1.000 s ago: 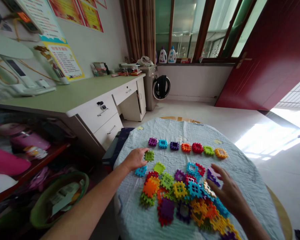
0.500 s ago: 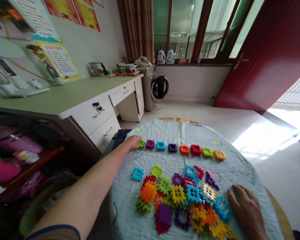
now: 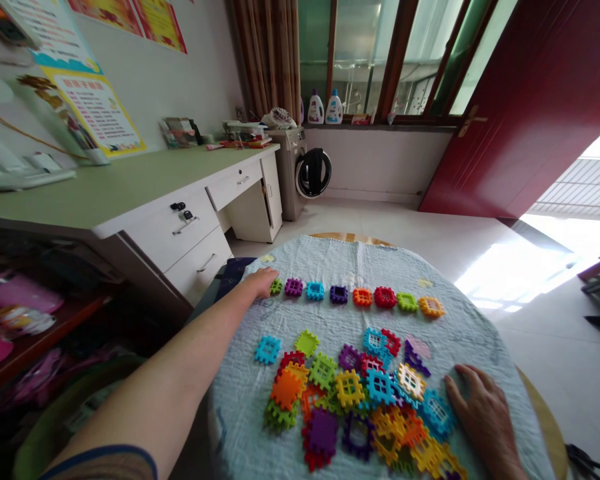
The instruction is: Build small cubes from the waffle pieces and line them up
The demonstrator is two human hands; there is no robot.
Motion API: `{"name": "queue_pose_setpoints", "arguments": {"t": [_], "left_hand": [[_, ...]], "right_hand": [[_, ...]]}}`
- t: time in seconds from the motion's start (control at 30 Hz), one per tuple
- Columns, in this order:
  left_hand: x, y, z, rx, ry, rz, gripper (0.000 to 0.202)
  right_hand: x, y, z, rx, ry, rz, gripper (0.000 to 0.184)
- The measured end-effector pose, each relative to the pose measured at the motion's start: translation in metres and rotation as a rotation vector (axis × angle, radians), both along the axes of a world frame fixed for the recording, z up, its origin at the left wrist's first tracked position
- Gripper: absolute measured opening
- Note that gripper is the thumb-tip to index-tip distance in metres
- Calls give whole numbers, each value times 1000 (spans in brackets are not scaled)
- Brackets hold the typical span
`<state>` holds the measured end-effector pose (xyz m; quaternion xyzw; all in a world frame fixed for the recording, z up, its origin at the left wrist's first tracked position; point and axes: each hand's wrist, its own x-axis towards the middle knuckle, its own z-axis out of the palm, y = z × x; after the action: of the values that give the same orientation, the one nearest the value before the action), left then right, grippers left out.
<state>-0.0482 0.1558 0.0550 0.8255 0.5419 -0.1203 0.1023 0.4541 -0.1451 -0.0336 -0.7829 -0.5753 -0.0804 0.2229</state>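
My left hand (image 3: 265, 283) reaches to the far left end of a row of toy building blocks. Its fingers close on the light green block (image 3: 276, 287) and partly cover it. To the right along the row stand a purple block (image 3: 294, 287), a light blue block (image 3: 315, 291), a dark purple one (image 3: 339, 294) and several more. My right hand (image 3: 480, 410) rests on the cloth, fingers apart and nothing in them. Beside its thumb lies a blue window-shaped piece (image 3: 439, 413), at the edge of a loose heap of colourful notched plastic squares, including a yellow one (image 3: 349, 389).
A pale blue cloth (image 3: 240, 427) covers the round table. Left of it stand a white desk with a green top (image 3: 145, 177) and a shelf with pink things (image 3: 20, 293). A washing machine (image 3: 290, 167) and a red door (image 3: 495, 113) are farther back.
The whole view has shifted slightly, moving things leftward in the picture. My left hand now covers more of the green block. My right hand stays on the cloth.
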Motion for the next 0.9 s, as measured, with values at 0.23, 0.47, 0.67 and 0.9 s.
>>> {"name": "queue_pose_setpoints", "arguments": {"t": [0.23,0.47,0.67,0.9], "left_hand": [[6,2,5,-2,58,5,56],[8,4,5,2,76,-2,52],[7,7,4,-2,82,-5,55],[9,-8,10,52,50,41,77]], "right_hand": [[1,0,-1,8,-28,6,49],[2,0,-2,0,-40,6,50],[1,0,-1,1,-49,-1,48],[0,2,0,7,-50,-9,47]]}}
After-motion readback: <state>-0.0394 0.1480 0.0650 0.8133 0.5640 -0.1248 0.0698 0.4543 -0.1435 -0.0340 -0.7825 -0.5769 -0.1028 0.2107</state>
